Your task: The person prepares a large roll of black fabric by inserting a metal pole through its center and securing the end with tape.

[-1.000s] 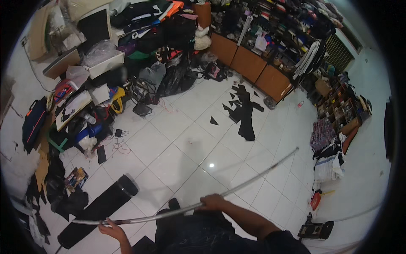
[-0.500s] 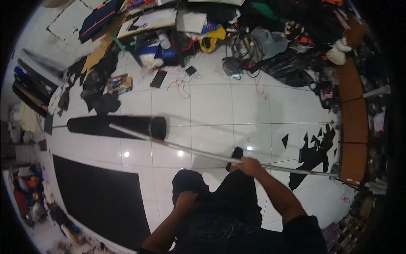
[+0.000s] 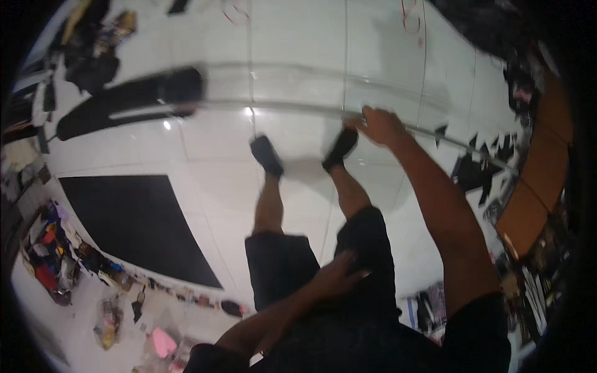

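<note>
My right hand is stretched forward and closed around a long thin silver rod. The rod runs across the white tiled floor view from the left, over a black roll, to the right past my hand. My left hand rests flat on my right thigh, against black shorts, holding nothing. Both my legs and black shoes show below the rod.
A flat black sheet lies on the floor at the left. Black cut scraps lie at the right beside a brown cabinet. Clutter lines the lower left wall and the top corners.
The view has tilted further down toward my legs. My left hand stays on the thigh, while my right hand keeps the rod and has lifted it higher in the picture.
</note>
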Motion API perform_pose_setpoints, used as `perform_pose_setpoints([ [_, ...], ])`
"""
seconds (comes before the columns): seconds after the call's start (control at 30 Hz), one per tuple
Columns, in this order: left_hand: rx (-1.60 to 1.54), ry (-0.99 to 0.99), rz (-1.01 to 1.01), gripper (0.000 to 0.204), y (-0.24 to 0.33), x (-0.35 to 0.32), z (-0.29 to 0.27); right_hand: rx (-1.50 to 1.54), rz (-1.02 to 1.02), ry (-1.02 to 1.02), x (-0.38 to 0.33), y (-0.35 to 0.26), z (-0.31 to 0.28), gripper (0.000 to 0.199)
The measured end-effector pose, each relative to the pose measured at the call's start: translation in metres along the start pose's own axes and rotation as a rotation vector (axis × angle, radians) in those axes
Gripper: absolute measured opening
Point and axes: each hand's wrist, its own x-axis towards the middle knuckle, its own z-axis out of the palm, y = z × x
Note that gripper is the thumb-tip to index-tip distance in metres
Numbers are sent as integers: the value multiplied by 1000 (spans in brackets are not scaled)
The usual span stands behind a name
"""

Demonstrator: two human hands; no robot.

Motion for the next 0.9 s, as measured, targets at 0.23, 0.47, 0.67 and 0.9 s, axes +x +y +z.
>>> perform_pose_setpoints([
  [0.23, -97, -839, 161, 40, 13, 32, 43, -8, -22, -91, 13, 14, 49, 77],
  [0.47, -179, -806, -4, 35, -35, 79, -14, -87, -69, 6, 52, 30, 74, 75],
  [0.67, -101, 436, 112, 51, -166, 140, -328, -61, -73, 48, 149, 37, 63, 77],
  [0.9, -418, 1643, 271, 62, -231, 91, -534, -121, -78, 191, 205, 36, 79, 71],
])
